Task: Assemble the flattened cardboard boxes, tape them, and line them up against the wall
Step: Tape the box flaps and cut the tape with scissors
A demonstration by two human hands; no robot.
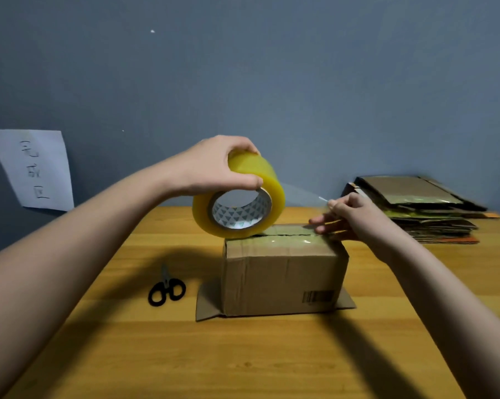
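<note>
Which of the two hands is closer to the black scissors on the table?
Left. The left hand grips the tape roll up above the scissors. The right hand is farther off, pinching the tape end beyond the box.

Both forearms cut off by frame edges, barcode label (318, 296) unreadable, flattened boxes (421, 214) blurred, box (283, 279) far side hidden

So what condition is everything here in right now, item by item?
Cardboard box: upright, top seam not closed, bottom flaps splayed out.
Tape roll: lifted, strip pulled out.
Left hand: grips the roll.
Right hand: pinches the tape end.
Scissors: closed, lying on table.
Flattened boxes: stacked, unassembled.
</note>
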